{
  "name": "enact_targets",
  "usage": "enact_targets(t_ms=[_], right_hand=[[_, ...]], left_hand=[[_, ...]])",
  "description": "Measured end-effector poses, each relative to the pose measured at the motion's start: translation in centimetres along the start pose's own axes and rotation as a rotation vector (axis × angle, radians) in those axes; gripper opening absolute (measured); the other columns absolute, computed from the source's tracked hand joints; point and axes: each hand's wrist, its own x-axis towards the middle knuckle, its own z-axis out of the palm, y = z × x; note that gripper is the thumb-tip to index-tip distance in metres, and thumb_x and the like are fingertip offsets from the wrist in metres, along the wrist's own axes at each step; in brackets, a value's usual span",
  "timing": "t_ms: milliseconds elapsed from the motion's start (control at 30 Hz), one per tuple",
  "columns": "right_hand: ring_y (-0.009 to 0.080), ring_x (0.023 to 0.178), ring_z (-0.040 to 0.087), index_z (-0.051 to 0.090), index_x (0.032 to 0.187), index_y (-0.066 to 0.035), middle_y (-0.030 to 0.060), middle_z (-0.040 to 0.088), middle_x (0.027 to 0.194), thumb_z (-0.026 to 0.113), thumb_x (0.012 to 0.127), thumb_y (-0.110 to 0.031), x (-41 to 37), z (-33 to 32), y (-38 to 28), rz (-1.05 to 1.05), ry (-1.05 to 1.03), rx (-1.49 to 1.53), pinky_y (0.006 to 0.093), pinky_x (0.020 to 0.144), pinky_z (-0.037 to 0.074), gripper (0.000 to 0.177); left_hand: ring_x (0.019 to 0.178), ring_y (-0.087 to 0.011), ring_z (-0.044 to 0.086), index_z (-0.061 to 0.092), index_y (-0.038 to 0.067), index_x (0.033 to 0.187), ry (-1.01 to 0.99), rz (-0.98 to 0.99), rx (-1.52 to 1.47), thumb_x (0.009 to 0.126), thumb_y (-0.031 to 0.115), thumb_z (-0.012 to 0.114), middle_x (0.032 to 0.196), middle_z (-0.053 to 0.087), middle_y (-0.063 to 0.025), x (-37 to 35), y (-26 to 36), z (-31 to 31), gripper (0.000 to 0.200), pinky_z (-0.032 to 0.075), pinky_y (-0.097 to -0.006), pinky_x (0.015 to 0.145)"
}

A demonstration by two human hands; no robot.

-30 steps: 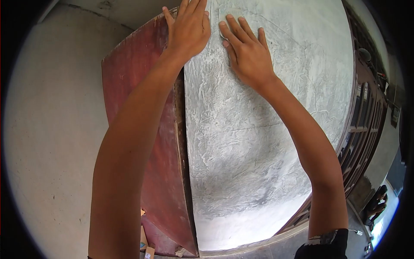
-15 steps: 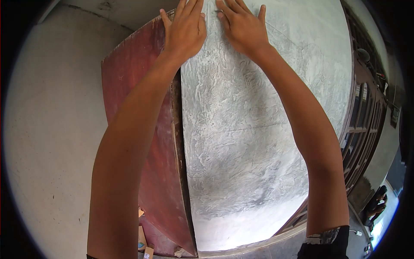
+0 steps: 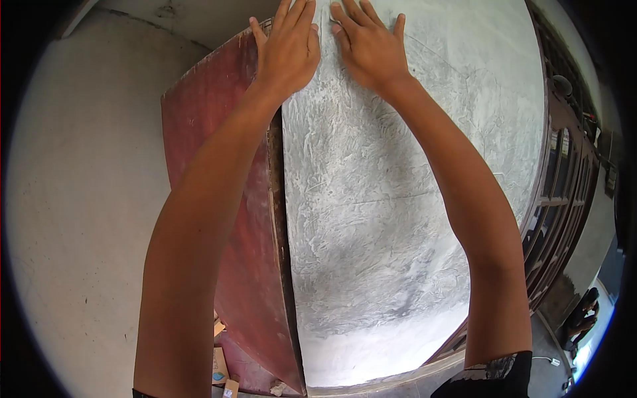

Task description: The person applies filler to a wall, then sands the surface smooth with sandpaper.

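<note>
Both arms reach up to a grey-white wall (image 3: 371, 219) with a rough, smeared surface. Near its top left edge, my left hand (image 3: 288, 53) lies with fingers spread, partly over the edge of a dark red wooden panel (image 3: 219, 159). My right hand (image 3: 370, 50) rests flat against the wall a little to the right, fingers apart and pointing up. The two thumbs point towards each other with a narrow strip of wall between them. No object shows in either hand. Some fingertips are at the top edge of the picture.
A dark gap runs down between the red panel and the wall. Small cardboard boxes (image 3: 220, 365) lie at the panel's foot. On the right are brown framed windows (image 3: 561, 179), a white cable plug (image 3: 555, 361) and a person (image 3: 582, 318) far off. A plain wall (image 3: 86, 199) stands left.
The view has shifted slightly, so the panel and wall sit a bit further right and lower. My hands keep nearly the same pose against the wall.
</note>
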Motion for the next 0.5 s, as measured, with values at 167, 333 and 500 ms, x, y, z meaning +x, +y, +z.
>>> enact_targets(t_ms=[167, 333, 500], right_hand=[[0.0301, 0.147, 0.044, 0.054, 0.149, -0.018, 0.0026, 0.049, 0.158, 0.045, 0.11, -0.033, -4.5, -2.6, -1.9, -0.064, -0.076, 0.027, 0.0782, 0.113, 0.026, 0.043], [0.0356, 0.15, 0.038, 0.05, 0.15, -0.005, 0.0154, 0.043, 0.162, 0.041, 0.11, -0.029, 1.8, -0.7, 0.6, 0.108, -0.167, 0.032, 0.0696, 0.119, 0.027, 0.047], [0.0309, 0.149, 0.042, 0.052, 0.151, -0.02, 0.0046, 0.047, 0.16, 0.046, 0.11, -0.032, -4.9, -2.6, -2.3, -0.025, -0.102, 0.048, 0.0754, 0.115, 0.028, 0.044]], left_hand=[[0.157, -0.0347, 0.022, 0.041, -0.003, 0.154, -0.002, -0.013, 0.006, 0.108, 0.018, 0.039, 0.167, 0.032, -0.0171, 0.1, 0.1, 0.2, 0.051, 0.009, -0.0725, 0.12], [0.157, -0.0352, 0.022, 0.04, -0.003, 0.154, 0.002, 0.007, 0.04, 0.108, 0.018, 0.039, 0.167, 0.031, -0.0175, 0.0, -0.1, 0.3, 0.05, 0.009, -0.0725, 0.12], [0.157, -0.0352, 0.023, 0.041, -0.003, 0.154, 0.029, 0.015, 0.015, 0.108, 0.016, 0.039, 0.167, 0.032, -0.0181, -0.2, 0.0, 0.3, 0.05, 0.009, -0.0728, 0.12]])
